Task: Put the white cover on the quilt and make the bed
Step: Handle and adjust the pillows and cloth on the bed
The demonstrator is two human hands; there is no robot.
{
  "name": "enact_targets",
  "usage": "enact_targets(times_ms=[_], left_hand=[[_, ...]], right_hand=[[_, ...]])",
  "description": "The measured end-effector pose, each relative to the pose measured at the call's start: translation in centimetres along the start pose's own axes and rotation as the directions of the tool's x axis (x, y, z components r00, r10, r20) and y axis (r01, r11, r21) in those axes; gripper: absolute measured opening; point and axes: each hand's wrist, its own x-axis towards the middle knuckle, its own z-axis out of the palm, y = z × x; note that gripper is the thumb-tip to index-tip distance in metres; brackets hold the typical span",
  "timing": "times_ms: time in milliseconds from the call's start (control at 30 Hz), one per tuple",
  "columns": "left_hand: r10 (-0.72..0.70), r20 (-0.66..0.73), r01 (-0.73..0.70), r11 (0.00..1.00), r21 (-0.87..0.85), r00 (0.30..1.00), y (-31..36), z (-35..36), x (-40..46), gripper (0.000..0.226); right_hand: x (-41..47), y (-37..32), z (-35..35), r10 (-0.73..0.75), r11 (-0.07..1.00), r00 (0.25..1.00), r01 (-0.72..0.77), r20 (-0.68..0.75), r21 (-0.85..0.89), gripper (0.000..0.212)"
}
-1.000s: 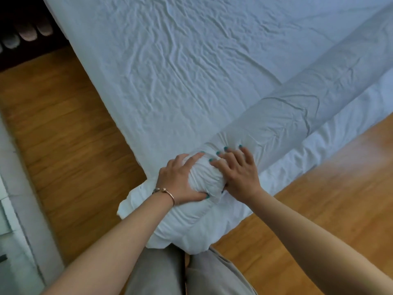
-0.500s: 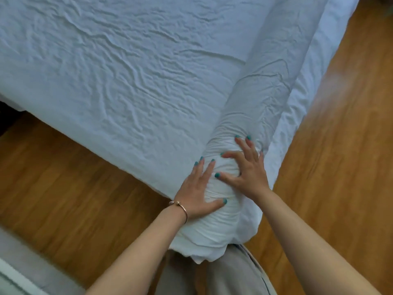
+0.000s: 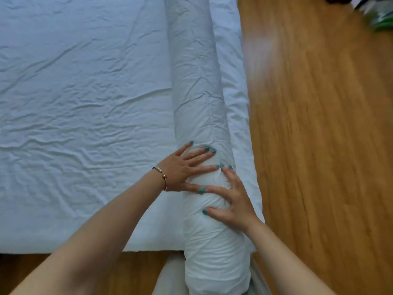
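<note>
A creased white sheet (image 3: 80, 99) covers the bed (image 3: 63, 237) on the left. The left hand (image 3: 182, 170), a bracelet (image 3: 162, 177) at its wrist, lies flat on the roll (image 3: 197, 86), fingers (image 3: 200, 155) spread wide and straight. The roll, white quilt and cover wound together, lies along the bed's right edge, its long axis running from the near end, which overhangs the bed's foot, straight away. The right hand (image 3: 234, 201) presses it too, fingers splayed, gripping nothing. Wooden floor (image 3: 319, 145) lies to the right.

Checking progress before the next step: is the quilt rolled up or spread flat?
Rolled up: the quilt forms a long tube along the bed's edge, both hands on it.
</note>
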Motion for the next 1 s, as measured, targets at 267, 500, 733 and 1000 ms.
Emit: enact_targets(times_ms=[267,500,733,1000], left_hand=[[0.22,0.106,-0.226,0.972,0.055,0.97,-2.4,-1.3,5.0,0.092],[0.2,0.142,-0.21,0.976,0.059,0.969,-1.6,-1.8,6.1,0.094],[0.451,0.249,-0.502,0.841,0.203,0.857,-2.3,-2.0,9.6,0.13],[0.57,0.35,-0.65,0.738,0.179,0.744,0.5,-2.6,16.9,0.123]], right_hand=[[-1.4,-3.1,1.2,0.39,0.918,0.879,-0.394,-0.275,0.043,0.043],[-0.9,-11.7,10.5,0.807,0.411,0.358,-0.912,-0.47,0.011,0.117],[-0.5,-7.5,9.2,0.755,0.332,0.262,-0.943,-0.601,0.006,0.125],[-2.2,-4.0,3.6,0.848,0.418,0.359,-0.905,-0.39,0.076,0.113]])
